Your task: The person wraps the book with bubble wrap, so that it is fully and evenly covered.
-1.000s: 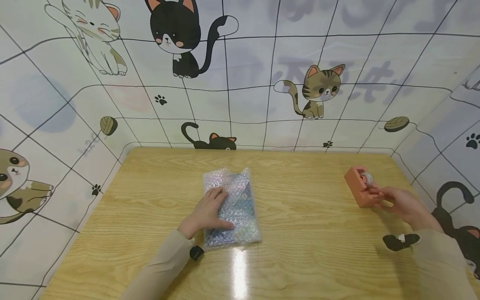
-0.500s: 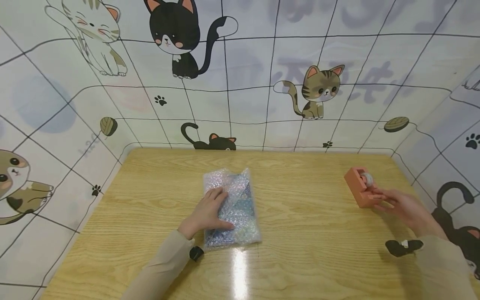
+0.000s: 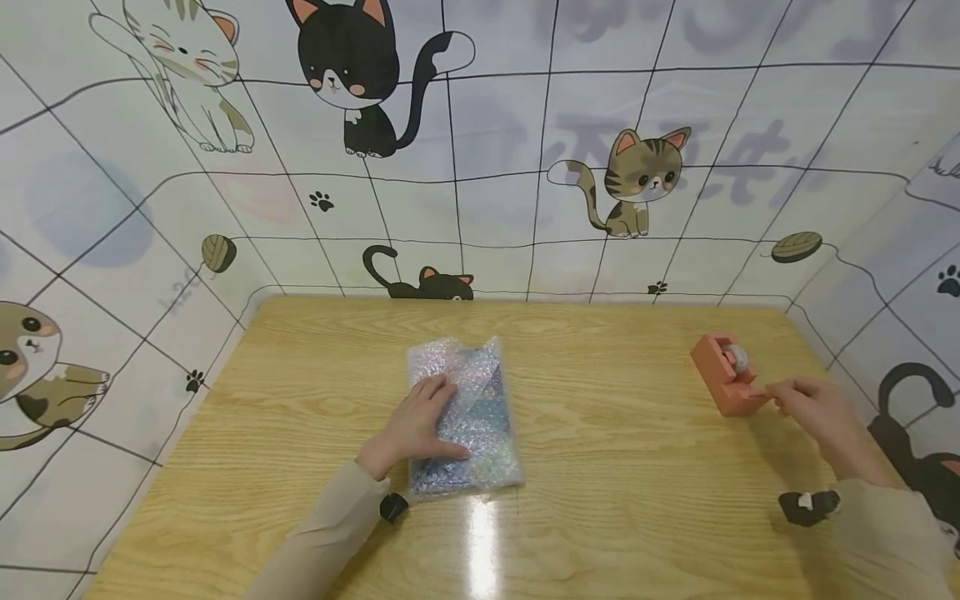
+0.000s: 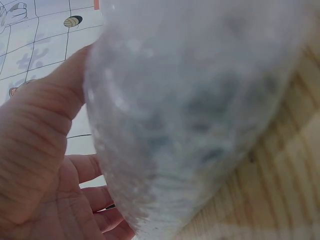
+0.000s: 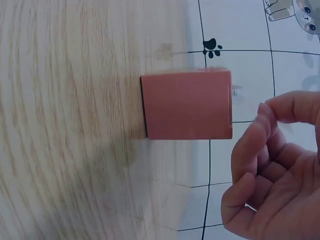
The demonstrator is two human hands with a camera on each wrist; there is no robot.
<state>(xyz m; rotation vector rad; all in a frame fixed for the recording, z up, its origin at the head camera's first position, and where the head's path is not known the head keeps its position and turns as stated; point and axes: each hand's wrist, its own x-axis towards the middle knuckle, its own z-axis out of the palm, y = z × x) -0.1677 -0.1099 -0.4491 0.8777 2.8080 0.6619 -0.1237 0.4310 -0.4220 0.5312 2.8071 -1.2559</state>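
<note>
A flat packet in bubble wrap (image 3: 480,425), with blue and pale green showing through, lies on the wooden table. My left hand (image 3: 420,421) rests on its left side with the fingers spread; in the left wrist view the bubble wrap (image 4: 185,110) fills the middle beside the thumb. At the right stands an orange tape dispenser (image 3: 723,379) holding a roll of clear tape (image 3: 737,358). My right hand (image 3: 821,412) is just off its front end, thumb and index finger pinching the tape's loose end, which is barely visible. The right wrist view shows the dispenser's plain end face (image 5: 187,105) beside the pinching fingertips.
The wooden table (image 3: 600,500) reaches back to a cloth wall (image 3: 495,208) printed with cats and grid lines. Similar cloth walls close off the left and right sides. Bare tabletop lies between the packet and the dispenser.
My right hand has drawn slightly right, away from the dispenser's front, its thumb and index finger now together in a pinch. The left hand and packet have stayed put.
</note>
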